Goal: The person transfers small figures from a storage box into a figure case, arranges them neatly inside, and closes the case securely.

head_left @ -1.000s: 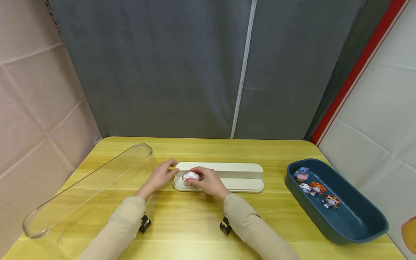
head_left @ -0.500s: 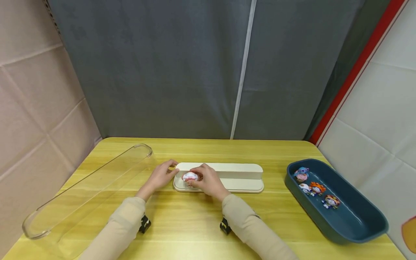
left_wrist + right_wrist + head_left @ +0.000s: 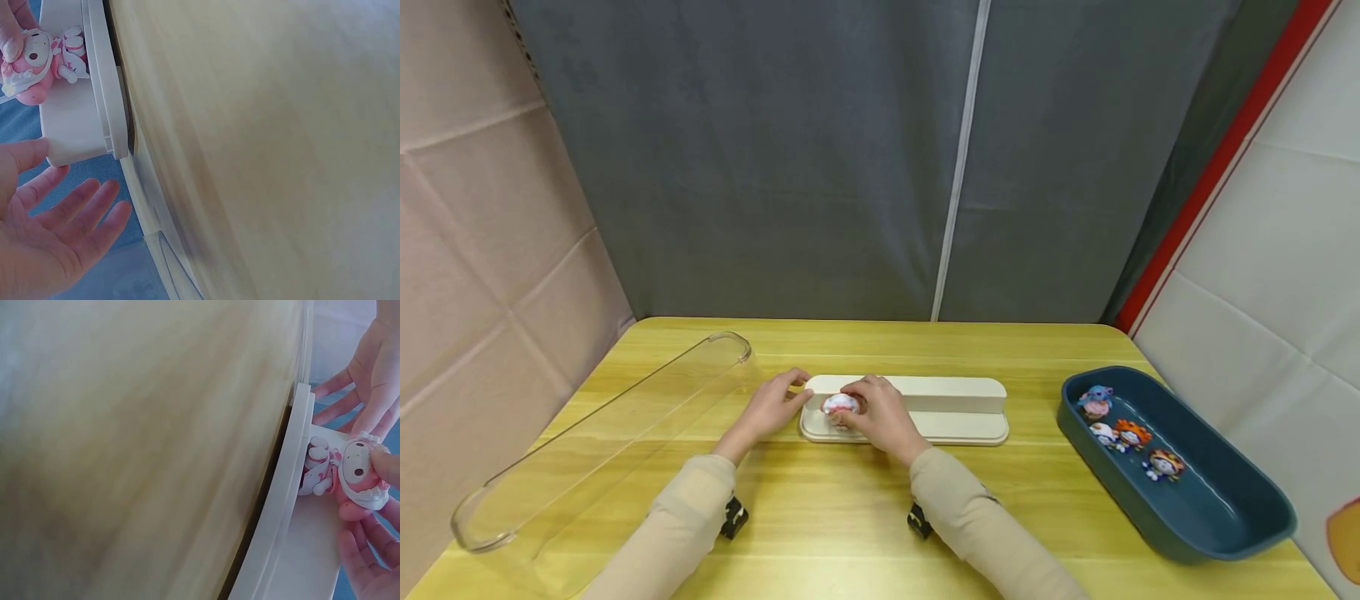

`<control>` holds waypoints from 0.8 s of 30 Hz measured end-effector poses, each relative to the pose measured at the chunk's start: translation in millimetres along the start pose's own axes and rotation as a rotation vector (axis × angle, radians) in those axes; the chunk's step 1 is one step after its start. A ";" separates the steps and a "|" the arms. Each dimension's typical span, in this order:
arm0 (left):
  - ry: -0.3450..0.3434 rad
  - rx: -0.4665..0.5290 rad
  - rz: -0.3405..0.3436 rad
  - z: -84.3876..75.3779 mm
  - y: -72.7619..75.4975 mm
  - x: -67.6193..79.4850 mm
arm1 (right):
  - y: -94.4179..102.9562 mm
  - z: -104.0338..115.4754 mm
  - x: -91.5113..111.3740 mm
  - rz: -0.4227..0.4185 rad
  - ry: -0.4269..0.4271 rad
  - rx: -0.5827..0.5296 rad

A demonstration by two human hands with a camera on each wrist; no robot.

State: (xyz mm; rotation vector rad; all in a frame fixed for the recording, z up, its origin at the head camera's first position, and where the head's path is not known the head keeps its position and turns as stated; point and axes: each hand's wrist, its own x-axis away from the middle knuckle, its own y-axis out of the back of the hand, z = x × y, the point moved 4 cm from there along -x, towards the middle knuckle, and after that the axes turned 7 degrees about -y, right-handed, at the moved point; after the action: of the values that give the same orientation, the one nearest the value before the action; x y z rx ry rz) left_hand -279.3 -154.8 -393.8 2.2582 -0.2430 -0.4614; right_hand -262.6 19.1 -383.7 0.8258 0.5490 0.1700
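A pink and white figurine [image 3: 355, 464] with a large hooded head stands at the left end of a cream display base [image 3: 955, 425] with a raised back step. My right hand [image 3: 886, 419] holds the figurine by its head, between thumb and fingers. At the base's left end is my left hand [image 3: 772, 406]; in the left wrist view its thumb and index fingertips touch the base's corner [image 3: 78, 147], while the other fingers are spread and loosely extended. Part of the figurine's head is hidden behind my right fingers in the head view.
A long clear plastic cover [image 3: 617, 433] lies slantwise on the left of the wooden table [image 3: 820, 533]. On the right, a dark blue tray [image 3: 1217, 500] holds several small figurines [image 3: 1131, 433]. A grey curtain [image 3: 775, 167] hangs behind the table.
The figurine has shifted and tilted very slightly in my right hand, over the same spot on the base. My left hand and the base look unmoved.
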 end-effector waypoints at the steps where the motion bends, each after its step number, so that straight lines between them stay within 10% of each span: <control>1: 0.001 0.000 0.000 -0.1 0.0 -0.2 | -0.2 -0.2 -0.1 0.000 0.001 0.001; 24: -0.006 -0.002 0.000 -0.3 -0.4 -0.5 | 46.9 1.2 -2.7 0.096 0.007 -0.004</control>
State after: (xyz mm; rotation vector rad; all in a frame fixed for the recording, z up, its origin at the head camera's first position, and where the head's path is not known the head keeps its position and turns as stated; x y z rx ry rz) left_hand -279.6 -154.1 -393.8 2.2553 -0.2455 -0.4679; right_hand -261.2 49.0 -347.4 0.8483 0.5154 0.2622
